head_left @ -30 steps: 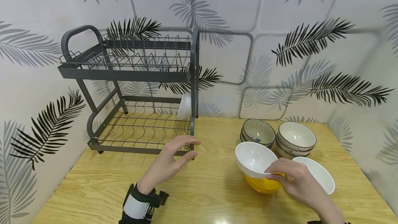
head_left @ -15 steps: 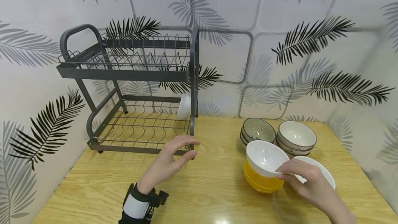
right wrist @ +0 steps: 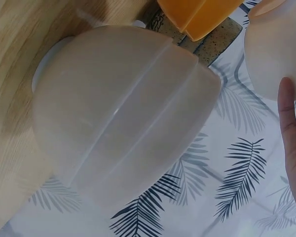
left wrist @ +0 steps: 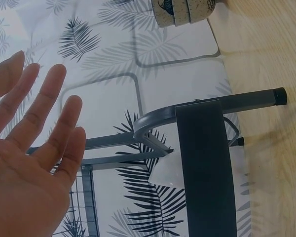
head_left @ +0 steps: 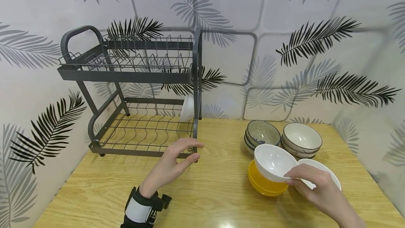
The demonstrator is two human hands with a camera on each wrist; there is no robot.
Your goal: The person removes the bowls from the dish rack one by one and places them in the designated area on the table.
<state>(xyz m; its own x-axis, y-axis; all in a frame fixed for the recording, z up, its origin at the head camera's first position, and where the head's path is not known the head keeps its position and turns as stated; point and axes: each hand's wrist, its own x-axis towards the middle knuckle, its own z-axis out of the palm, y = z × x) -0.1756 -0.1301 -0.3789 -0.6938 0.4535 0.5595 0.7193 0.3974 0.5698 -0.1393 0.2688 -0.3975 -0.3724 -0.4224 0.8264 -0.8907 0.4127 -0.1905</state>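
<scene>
Where fingers pinch: right hand, white bowl.

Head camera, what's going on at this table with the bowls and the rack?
A person's right hand pinches the rim of a white bowl, holding it tilted just above a yellow bowl on the wooden table. Another white bowl sits behind that hand, and two stacks of patterned bowls stand farther back. The left hand hovers open, holding nothing, by the front corner of a grey two-tier dish rack, which has one white dish on its lower tier.
</scene>
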